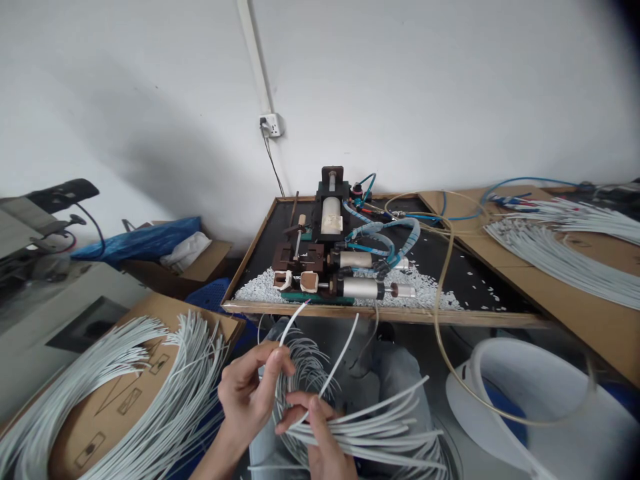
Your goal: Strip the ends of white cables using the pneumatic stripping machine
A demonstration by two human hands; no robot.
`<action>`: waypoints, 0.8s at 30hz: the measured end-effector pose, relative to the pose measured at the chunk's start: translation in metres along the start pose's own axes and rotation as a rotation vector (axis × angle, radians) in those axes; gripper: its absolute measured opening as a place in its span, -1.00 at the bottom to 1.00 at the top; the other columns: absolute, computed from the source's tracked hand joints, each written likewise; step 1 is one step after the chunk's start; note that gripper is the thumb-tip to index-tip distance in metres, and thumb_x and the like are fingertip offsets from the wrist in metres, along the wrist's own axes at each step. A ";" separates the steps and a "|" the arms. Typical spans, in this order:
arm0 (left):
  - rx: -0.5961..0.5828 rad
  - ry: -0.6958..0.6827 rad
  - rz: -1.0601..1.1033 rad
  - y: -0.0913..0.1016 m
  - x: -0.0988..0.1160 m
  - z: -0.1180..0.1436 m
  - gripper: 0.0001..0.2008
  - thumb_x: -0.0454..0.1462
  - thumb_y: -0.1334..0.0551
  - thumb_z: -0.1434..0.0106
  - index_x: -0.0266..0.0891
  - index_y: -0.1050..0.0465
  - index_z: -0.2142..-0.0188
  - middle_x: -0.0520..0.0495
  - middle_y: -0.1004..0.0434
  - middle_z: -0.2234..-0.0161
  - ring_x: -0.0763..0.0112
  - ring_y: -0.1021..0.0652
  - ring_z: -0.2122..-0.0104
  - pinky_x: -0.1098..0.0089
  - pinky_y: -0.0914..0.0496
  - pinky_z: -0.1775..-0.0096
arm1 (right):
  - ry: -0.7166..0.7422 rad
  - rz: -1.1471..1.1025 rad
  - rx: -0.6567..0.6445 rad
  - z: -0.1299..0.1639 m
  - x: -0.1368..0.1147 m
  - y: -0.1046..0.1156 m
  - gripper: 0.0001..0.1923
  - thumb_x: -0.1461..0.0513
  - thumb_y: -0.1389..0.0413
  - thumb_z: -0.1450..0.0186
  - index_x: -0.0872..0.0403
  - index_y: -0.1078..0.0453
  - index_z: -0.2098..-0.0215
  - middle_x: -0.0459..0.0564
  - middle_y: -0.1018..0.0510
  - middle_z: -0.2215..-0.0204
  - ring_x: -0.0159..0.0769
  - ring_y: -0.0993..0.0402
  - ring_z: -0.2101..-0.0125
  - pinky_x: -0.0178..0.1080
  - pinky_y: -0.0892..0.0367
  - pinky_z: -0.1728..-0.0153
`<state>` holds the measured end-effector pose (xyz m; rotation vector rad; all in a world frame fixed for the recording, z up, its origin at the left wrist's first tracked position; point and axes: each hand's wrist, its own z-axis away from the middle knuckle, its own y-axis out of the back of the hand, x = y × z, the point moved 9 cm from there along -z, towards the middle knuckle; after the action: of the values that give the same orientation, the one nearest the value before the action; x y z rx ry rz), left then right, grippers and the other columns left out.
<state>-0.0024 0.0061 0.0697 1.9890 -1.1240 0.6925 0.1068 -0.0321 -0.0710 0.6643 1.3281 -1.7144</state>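
The left hand point(247, 393) pinches one thin white wire point(293, 320) between thumb and fingers, close to its end. The wire's tip pokes up past the pinch, toward the small machine point(330, 257) on the dark table point(380, 312). The right hand point(320, 437) sits just below and beside the left one. It is closed around a bundle of white wires point(370, 433) resting on the lap, with one finger lifted on a second loose wire point(343, 357).

The wires look light and thin. They bend in soft curves but spring back, so they seem a bit stiff, not floppy. Their coats look smooth and may slip, so a firm pinch near the tip looks best for one wire. The bundle fans out past the right hand, so holding it around the middle should keep it together.

Farther left of the hands, more wires point(165, 373) lie on a cardboard box point(115, 400).
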 end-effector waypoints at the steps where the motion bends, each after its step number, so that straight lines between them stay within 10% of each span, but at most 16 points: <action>1: -0.001 0.006 0.005 0.000 0.000 0.000 -0.79 -0.40 -0.17 -0.33 -0.24 -0.48 0.44 0.05 -0.53 0.57 0.45 -0.56 0.53 0.48 -0.44 0.42 | -0.001 -0.004 0.007 0.000 0.001 0.001 -0.45 -0.21 -0.04 -0.24 0.03 -0.60 0.33 -0.03 -0.66 0.58 -0.19 -0.53 0.46 -0.21 -0.33 0.31; 16: -0.017 -0.099 0.031 0.000 0.003 0.004 -0.84 -0.47 -0.20 -0.28 -0.25 -0.47 0.39 0.05 -0.52 0.54 0.46 -0.55 0.53 0.46 -0.44 0.41 | 0.016 -0.003 0.025 -0.002 0.005 0.004 -0.46 -0.20 -0.04 -0.25 0.02 -0.61 0.34 -0.04 -0.61 0.62 -0.15 -0.50 0.44 -0.14 -0.31 0.22; 24: -0.145 -0.402 -0.227 0.003 0.030 0.047 -0.79 -0.56 -0.31 -0.14 -0.28 -0.47 0.30 0.00 -0.53 0.52 0.42 -0.55 0.52 0.41 -0.48 0.41 | -0.072 -0.245 0.070 0.001 -0.013 0.004 -0.56 -0.09 -0.19 -0.22 0.08 -0.58 0.21 -0.28 -0.06 0.69 -0.46 0.07 0.60 -0.33 0.02 0.53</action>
<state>0.0134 -0.0476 0.0660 2.1400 -1.1117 0.0899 0.1166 -0.0298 -0.0622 0.4891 1.3480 -1.9693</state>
